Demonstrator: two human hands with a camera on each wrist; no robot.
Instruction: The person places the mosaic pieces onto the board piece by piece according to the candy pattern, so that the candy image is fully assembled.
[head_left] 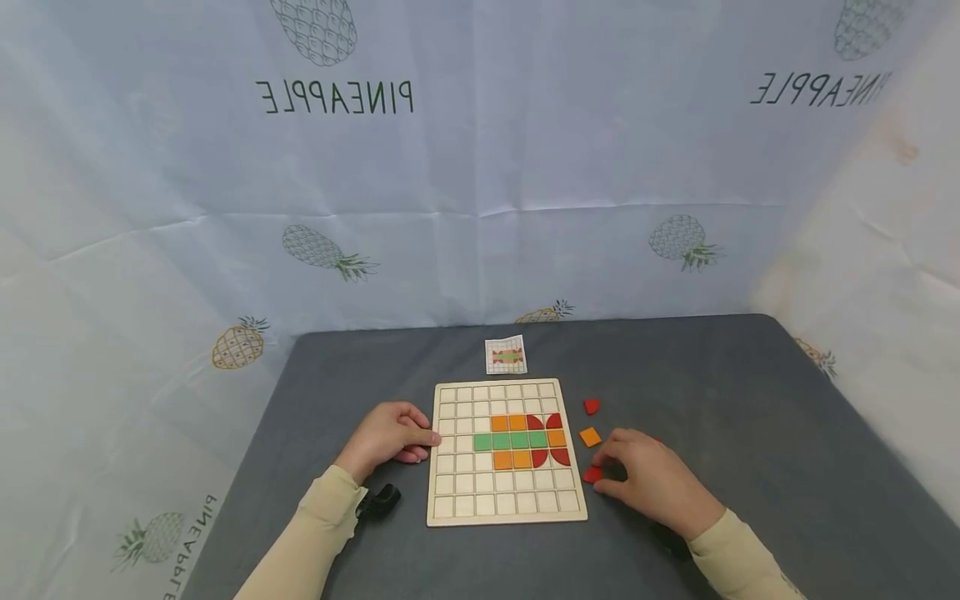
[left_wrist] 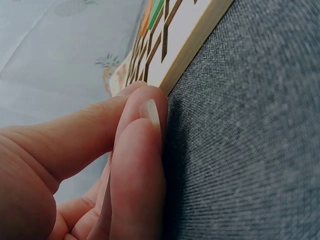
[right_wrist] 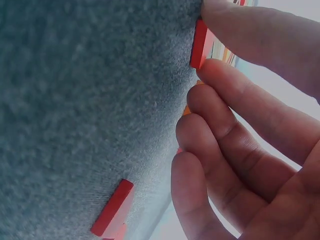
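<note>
Pinching a flat red tile (head_left: 592,474) by opposite edges, lower right of head-frame centre, with the right hand (head_left: 648,473); likely proving light, stiff, best edge-held; gripping a pale wooden grid board (head_left: 444,507) with the left hand (head_left: 390,438).

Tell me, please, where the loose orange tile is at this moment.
In the head view, the loose orange tile lies on the table just right of the grid board, between a red tile farther back and the right hand.
</note>
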